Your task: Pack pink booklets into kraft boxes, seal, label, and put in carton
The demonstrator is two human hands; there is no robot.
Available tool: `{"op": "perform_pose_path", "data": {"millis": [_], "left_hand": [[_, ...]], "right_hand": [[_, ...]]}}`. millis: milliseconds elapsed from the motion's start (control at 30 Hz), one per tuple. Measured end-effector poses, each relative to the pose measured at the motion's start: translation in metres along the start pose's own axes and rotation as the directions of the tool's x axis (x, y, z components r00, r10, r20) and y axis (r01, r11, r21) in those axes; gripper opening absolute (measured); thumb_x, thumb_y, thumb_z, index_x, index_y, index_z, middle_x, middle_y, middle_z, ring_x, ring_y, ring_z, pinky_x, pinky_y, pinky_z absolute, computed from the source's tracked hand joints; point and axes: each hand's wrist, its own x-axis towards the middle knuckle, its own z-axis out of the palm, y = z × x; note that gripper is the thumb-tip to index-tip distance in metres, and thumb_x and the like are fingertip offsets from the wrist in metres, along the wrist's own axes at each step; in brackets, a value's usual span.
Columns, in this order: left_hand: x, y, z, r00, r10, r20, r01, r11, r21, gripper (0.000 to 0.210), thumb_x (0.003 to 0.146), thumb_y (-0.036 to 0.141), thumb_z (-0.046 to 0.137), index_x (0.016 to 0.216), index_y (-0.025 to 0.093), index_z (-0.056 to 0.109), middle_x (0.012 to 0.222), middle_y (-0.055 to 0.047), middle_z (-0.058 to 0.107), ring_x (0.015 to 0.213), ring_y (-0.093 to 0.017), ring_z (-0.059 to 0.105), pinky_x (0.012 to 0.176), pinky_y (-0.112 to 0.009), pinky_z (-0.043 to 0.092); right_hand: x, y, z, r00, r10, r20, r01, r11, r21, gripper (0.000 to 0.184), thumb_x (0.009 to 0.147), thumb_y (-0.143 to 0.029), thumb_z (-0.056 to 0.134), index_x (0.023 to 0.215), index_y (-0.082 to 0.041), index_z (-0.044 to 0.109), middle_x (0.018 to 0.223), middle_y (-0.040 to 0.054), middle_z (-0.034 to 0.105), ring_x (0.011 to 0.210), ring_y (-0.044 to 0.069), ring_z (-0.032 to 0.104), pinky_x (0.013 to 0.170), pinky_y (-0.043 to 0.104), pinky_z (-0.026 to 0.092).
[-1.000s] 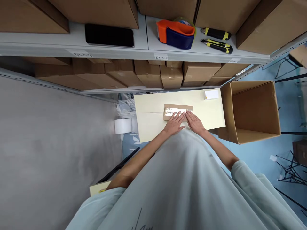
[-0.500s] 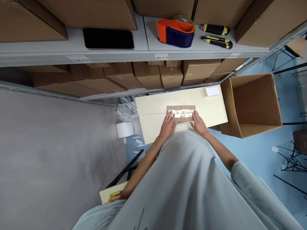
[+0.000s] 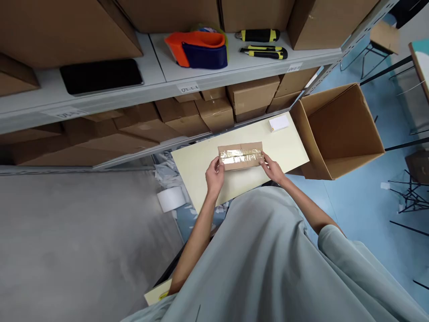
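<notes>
A small flat cardboard box (image 3: 241,164) with shiny clear tape along its top is held between my two hands, over the cream tabletop (image 3: 191,165). My left hand (image 3: 215,175) grips its left end, thumb on top. At the opposite end my right hand (image 3: 272,169) pinches the corner between thumb and fingers. Whether the box touches the tabletop or hangs just above it, I cannot tell. Toward the back right of the same surface lies a little white box (image 3: 279,123).
A large open carton (image 3: 345,129) stands right of the table. Along the shelf (image 3: 154,91) ahead lie a phone (image 3: 101,76), an orange-blue tape dispenser (image 3: 201,50) and two utility knives (image 3: 264,52). Brown boxes (image 3: 214,114) fill the shelf below. A white roll (image 3: 171,199) sits at the left.
My hands were lying flat on the taped box; now they grasp its two ends, and the box is slightly tilted. The whole view has turned and shifted.
</notes>
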Motion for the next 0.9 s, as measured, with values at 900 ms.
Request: {"op": "perform_pose_path", "data": {"millis": [900], "left_hand": [[-0.015, 0.237, 0.414, 0.948, 0.226, 0.224, -0.260, 0.956, 0.137, 0.051, 0.100, 0.053, 0.077, 0.139, 0.021, 0.072, 0.140, -0.013, 0.077, 0.137, -0.028, 0.072, 0.123, -0.046, 0.056]], "right_hand": [[-0.021, 0.227, -0.325, 0.778, 0.408, -0.477, -0.048, 0.796, 0.603, 0.066, 0.104, -0.071, 0.056, 0.156, -0.030, 0.066, 0.154, 0.0049, 0.072, 0.149, 0.035, 0.064, 0.128, 0.055, 0.053]]}}
